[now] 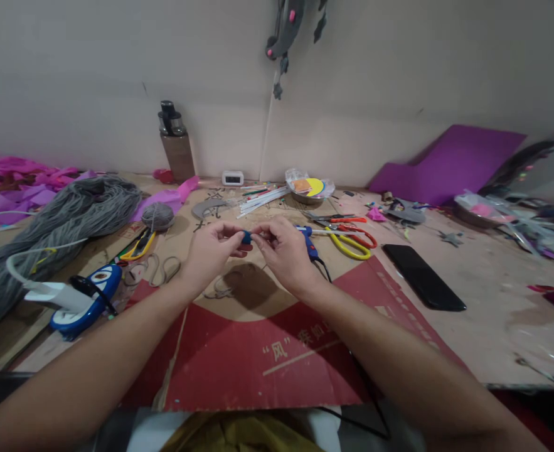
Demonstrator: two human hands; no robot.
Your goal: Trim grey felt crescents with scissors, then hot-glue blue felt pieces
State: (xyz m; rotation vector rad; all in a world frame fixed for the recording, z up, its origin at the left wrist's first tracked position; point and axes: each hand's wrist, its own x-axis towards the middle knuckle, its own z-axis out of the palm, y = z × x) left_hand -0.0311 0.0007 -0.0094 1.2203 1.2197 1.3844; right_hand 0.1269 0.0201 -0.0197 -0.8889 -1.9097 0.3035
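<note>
A small dark-blue piece (246, 237) is pinched between my two hands above the cardboard; its kind is too small to make out. My left hand (215, 248) grips it from the left with thumb and fingertips. From the other side, my right hand (281, 251) closes thumb and forefinger on its right end. Beneath them lies a red and brown cardboard sheet (258, 364) with a loop of grey yarn (223, 287). A blue glue gun (308, 242) lies just beyond my right hand, partly hidden by it.
Scissors with yellow handles (352, 245) and red-handled ones (361, 233) lie right of my hands, near a black phone (422, 276). Leftward are a grey yarn skein (83, 213), a yarn ball (158, 216), a yellow cutter (138, 247) and a blue power strip (105, 285). A bottle (177, 154) stands behind.
</note>
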